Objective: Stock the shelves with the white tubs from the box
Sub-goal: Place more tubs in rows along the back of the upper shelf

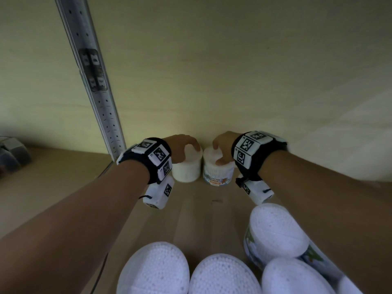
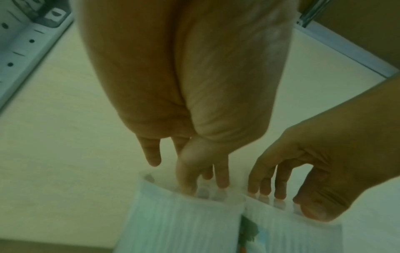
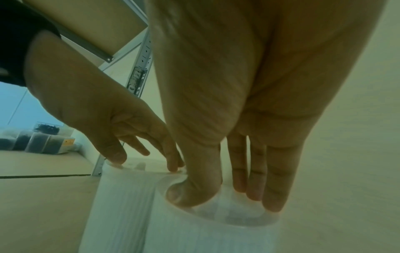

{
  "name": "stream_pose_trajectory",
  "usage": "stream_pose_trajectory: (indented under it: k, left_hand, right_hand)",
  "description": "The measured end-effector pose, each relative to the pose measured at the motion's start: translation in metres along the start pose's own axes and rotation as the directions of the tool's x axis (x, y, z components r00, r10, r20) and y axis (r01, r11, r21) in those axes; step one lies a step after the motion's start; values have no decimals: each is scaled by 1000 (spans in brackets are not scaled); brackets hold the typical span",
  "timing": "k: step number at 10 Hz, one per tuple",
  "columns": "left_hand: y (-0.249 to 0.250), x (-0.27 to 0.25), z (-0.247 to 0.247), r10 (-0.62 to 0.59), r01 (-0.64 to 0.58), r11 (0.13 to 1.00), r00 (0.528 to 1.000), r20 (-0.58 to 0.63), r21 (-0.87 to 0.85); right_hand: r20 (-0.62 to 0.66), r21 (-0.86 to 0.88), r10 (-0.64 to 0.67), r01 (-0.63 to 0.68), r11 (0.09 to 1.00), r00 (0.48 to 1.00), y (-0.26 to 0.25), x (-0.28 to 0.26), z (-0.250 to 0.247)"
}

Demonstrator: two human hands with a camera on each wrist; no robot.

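Two white tubs stand side by side at the back of the shelf, against the wall. My left hand (image 1: 186, 148) grips the lid of the plain left tub (image 1: 186, 171) from above. My right hand (image 1: 219, 150) grips the lid of the right tub (image 1: 218, 174), which bears a "cotton buds" label. In the left wrist view the left hand (image 2: 194, 181) has thumb and fingertips on the left tub (image 2: 179, 222), little finger lifted. In the right wrist view the right hand (image 3: 220, 200) pinches the right tub (image 3: 205, 236) across its lid rim.
Several more white tubs (image 1: 154, 270) crowd the near edge, one (image 1: 277, 232) lying tilted at the right. A perforated metal upright (image 1: 93, 81) rises at the left. Grey containers (image 1: 10, 153) sit on the shelf board (image 1: 63, 177) beyond it.
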State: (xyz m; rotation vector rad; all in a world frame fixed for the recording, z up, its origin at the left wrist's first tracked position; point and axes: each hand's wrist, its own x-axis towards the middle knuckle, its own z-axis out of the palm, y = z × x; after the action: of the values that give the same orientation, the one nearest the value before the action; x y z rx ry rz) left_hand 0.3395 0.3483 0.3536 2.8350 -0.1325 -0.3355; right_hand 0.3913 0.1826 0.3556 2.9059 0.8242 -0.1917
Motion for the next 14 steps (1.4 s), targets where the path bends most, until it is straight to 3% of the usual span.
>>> stream_pose_trajectory:
  k: [1,2,3,4,7,9,10,11,12,14]
  left_hand:
    - [2,-2,-2,-9,5,999,997,-79,-48]
    - [2,-3,0,-104,102,995,976,-191,-19]
    - [3,-1,8,-171,188,978,970,-170,87]
    - [1,1,15,-167,193,971,970,-178,139]
    - [0,1,12,-120,128,989,987,-106,69]
    - [3,-3,3,-54,56,997,998,-44,46]
    - [7,-5,1,-60,60,998,993,-101,-1]
    - [7,-2,9,-129,133,991,959,-250,-4]
    - [9,3,18,-217,243,967,946,-242,82]
    - [11,6,15,-194,220,966,965,-177,139]
  right_hand:
    - [35,-29,-12,13,999,999,-2,3,2]
    - [61,-51,-32,35,998,998,-1,4,-2]
    - [45,-99,-41,46,994,998,1,8,2]
    - [18,-82,-43,45,996,999,2,10,7]
    - [94,-44,39,-35,998,995,1,14,0]
    - [60,-68,66,-62,996,996,-5,15,4]
    - [69,-97,29,-23,995,997,0,27,12]
    - [30,-99,35,-32,995,999,-2,18,4]
    - [52,-38,66,-64,997,996,2,16,0]
    - [35,63,60,-62,996,998,6,15,-2]
